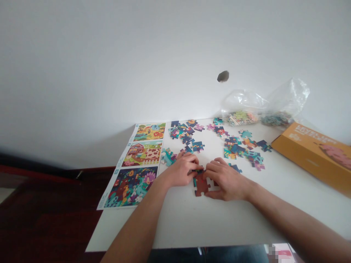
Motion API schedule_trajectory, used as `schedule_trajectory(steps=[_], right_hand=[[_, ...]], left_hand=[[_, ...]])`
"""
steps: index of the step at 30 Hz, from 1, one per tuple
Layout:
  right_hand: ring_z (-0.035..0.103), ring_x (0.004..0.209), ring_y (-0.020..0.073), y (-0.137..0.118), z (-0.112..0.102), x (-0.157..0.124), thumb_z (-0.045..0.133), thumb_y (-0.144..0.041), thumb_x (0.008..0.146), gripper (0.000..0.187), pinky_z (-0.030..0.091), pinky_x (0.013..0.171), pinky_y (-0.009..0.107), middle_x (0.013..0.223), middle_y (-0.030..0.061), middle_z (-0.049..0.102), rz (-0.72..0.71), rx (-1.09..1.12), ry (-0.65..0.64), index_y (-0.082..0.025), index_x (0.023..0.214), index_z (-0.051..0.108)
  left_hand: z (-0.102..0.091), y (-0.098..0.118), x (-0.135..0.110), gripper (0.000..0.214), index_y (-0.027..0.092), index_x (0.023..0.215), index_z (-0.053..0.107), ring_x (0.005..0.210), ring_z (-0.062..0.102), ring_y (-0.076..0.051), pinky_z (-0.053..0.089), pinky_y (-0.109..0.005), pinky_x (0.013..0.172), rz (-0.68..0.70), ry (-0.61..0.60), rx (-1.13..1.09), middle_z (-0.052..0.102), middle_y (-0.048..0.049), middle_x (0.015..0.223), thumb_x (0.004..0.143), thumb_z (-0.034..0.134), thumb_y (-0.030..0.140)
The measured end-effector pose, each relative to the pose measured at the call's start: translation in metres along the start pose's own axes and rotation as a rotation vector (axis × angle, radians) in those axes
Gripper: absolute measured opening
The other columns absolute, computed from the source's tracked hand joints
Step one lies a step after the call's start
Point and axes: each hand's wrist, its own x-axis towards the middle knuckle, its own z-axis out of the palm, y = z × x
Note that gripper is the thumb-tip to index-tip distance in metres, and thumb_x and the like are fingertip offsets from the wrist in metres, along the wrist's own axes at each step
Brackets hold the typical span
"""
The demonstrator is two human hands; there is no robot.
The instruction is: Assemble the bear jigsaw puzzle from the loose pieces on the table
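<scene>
Brown jigsaw puzzle pieces [201, 185] lie on the white table between my two hands. My left hand [182, 170] comes in from the left, its fingers closed at the top edge of these pieces on a dark puzzle piece that is mostly covered. From the other side my right hand [223, 179] curls over the right edge of the brown pieces, thumb low and fingers above. Another brown bit shows under its palm. What exactly sits beneath the fingertips is partly hidden. Just beyond the left hand is a turquoise puzzle piece [168, 157].
A reference sheet [161, 149] with three printed pictures lies at the left. Loose puzzle pieces [236, 149] are scattered toward the wall. Clear plastic bags [244, 104] of pieces stand at the back right, near an orange puzzle box [309, 149]. The wall has a hole [223, 76].
</scene>
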Motion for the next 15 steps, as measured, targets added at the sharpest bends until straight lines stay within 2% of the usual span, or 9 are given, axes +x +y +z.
schedule_trajectory(steps=[5, 10, 15], right_hand=[[0.054, 0.090, 0.0219, 0.000, -0.001, -0.001, 0.062, -0.044, 0.087, 0.027, 0.031, 0.089, 0.039, 0.092, 0.0060, 0.060, -0.016, -0.015, 0.000, -0.019, 0.095, 0.063], [0.055, 0.091, 0.0222, -0.002, -0.001, -0.001, 0.062, -0.043, 0.087, 0.027, 0.031, 0.089, 0.039, 0.093, 0.0063, 0.061, -0.028, -0.005, 0.006, -0.019, 0.099, 0.064], [0.055, 0.081, 0.0190, 0.008, -0.011, -0.005, 0.062, -0.035, 0.087, 0.018, 0.032, 0.085, 0.037, 0.083, 0.0033, 0.060, -0.013, 0.033, 0.030, -0.019, 0.097, 0.064]], left_hand=[[0.003, -0.002, -0.001, 0.021, 0.028, 0.105, 0.074, 0.106, 0.055, -0.021, 0.028, -0.045, 0.112, -0.012, 0.022, -0.006, 0.063, -0.0028, 0.101, 0.085, 0.068, 0.027], [0.005, -0.003, 0.000, 0.020, 0.027, 0.104, 0.074, 0.104, 0.055, -0.021, 0.029, -0.043, 0.111, -0.015, 0.029, 0.003, 0.063, -0.0024, 0.100, 0.085, 0.069, 0.029], [0.004, -0.002, -0.001, 0.020, 0.028, 0.104, 0.073, 0.105, 0.056, -0.021, 0.031, -0.043, 0.110, -0.027, 0.028, -0.011, 0.063, -0.0027, 0.101, 0.086, 0.069, 0.031]])
